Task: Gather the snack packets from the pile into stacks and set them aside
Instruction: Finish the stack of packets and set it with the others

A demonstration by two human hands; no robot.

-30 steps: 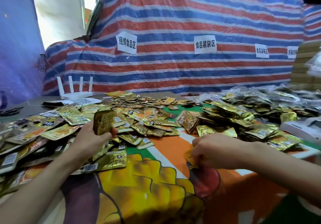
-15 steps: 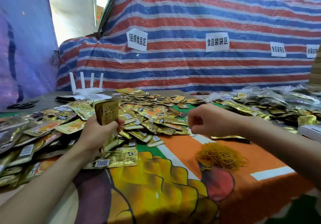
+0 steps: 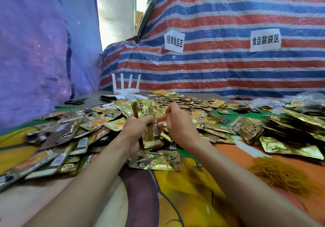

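The stack of packets [image 3: 146, 111] I held was glossy, crinkled gold foil; the far striped tarp [image 3: 228, 71] was coarse woven plastic.

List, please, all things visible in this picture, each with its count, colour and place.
tablecloth: one, orange and yellow, under everything
tarp: one, red-blue-white striped, behind
paper signs: two, white, on the tarp
loose packets: many, gold, across the tablecloth
held stack: one, gold, upright, centre
rubber bands: a heap, yellow, near right
router: one, white, far end
scissors: one, black, far left
left grip: holds the stack
right grip: fingers curled, beside the stack
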